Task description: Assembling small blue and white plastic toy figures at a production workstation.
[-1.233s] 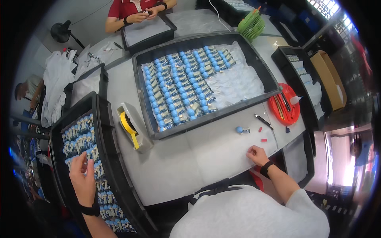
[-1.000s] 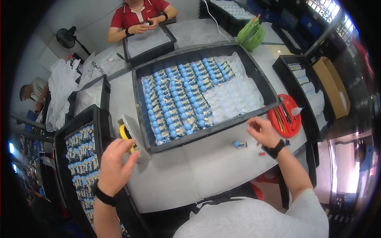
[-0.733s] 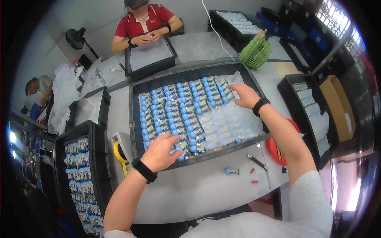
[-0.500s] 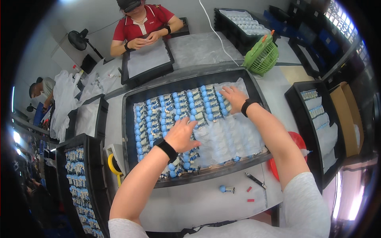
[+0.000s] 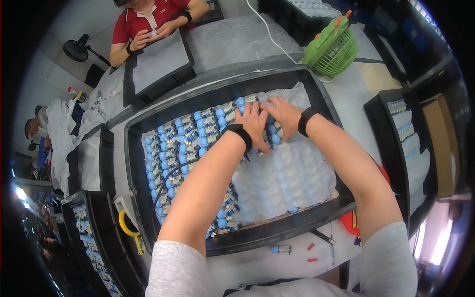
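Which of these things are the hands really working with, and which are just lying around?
In use:
left hand and right hand, both resting on the blue-capped parts
white moulded liner
big black tray

Lying about:
green fan
yellow-handled tool
loose blue-capped part on the table
red dish

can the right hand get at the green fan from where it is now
Probably yes: the right hand rests on the blue-capped parts in the black tray, and only the tray's rim lies between it and the green fan.
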A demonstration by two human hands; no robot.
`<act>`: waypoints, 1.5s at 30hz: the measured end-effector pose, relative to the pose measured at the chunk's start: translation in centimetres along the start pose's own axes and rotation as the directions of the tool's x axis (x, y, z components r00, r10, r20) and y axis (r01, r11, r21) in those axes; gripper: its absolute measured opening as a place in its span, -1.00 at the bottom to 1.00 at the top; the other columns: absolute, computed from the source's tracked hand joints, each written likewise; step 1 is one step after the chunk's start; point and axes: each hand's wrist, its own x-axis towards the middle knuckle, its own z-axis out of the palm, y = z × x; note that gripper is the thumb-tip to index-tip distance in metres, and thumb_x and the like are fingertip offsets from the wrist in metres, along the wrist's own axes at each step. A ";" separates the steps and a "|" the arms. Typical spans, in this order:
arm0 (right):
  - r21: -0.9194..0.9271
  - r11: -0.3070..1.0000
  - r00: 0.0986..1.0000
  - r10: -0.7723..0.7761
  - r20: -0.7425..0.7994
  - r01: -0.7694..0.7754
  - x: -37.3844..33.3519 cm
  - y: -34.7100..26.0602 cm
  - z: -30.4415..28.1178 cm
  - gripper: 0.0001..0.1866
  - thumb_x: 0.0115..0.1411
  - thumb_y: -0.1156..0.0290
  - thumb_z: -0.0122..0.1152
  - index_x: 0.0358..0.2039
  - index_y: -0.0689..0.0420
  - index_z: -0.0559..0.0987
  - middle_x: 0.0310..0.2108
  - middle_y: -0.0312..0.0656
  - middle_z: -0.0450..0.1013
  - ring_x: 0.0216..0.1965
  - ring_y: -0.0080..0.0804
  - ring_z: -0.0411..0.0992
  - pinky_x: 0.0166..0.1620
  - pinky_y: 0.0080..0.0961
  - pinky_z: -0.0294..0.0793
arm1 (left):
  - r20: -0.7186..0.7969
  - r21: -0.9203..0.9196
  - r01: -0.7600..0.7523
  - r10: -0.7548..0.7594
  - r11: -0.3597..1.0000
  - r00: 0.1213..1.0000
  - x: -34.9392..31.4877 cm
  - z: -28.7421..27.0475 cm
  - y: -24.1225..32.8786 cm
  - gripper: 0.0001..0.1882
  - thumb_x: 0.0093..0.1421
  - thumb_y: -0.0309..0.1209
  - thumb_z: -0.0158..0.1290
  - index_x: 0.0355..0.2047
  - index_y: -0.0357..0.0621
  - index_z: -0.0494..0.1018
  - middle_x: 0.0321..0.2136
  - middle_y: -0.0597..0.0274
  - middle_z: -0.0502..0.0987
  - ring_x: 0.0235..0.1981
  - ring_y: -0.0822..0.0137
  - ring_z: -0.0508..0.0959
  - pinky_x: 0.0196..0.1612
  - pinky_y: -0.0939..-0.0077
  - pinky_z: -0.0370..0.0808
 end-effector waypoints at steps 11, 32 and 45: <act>-0.006 0.998 0.993 -0.070 -0.094 0.070 -0.8 -0.2 -0.4 0.00 -0.54 0.33 0.42 0.04 0.14 0.18 -0.20 0.03 0.22 -0.09 0.00 0.19 -0.10 -0.25 0.39 | 0.057 -0.060 -0.009 0.013 0.998 0.998 -0.2 0.0 -0.8 0.13 -0.57 0.03 0.35 0.09 0.01 0.11 0.07 -0.21 0.10 0.13 -0.13 0.08 0.04 -0.15 0.11; 0.376 0.919 0.919 0.041 -0.392 0.120 -10.8 -8.5 -9.6 -0.32 -0.41 0.38 0.31 -0.14 0.07 0.33 -0.32 -0.11 0.22 -0.34 -0.13 0.28 -0.27 -0.40 0.33 | 0.028 -0.150 0.021 -0.017 0.988 0.999 1.2 0.8 -0.9 -0.28 -0.47 -0.06 0.27 -0.21 0.06 0.34 -0.09 -0.11 0.20 0.06 -0.09 0.17 0.00 -0.07 0.15; 0.715 0.646 0.948 0.043 0.316 -0.268 -27.2 -25.4 5.1 -0.32 -0.41 0.40 0.35 -0.15 0.04 0.35 -0.21 0.01 0.19 -0.11 0.04 0.22 -0.14 -0.28 0.36 | -0.308 -0.560 -0.115 -0.077 0.820 0.948 -0.3 -0.3 -2.4 -0.55 -0.35 -0.28 0.25 -0.45 -0.14 0.30 -0.40 0.05 0.29 -0.35 0.13 0.35 -0.26 0.36 0.35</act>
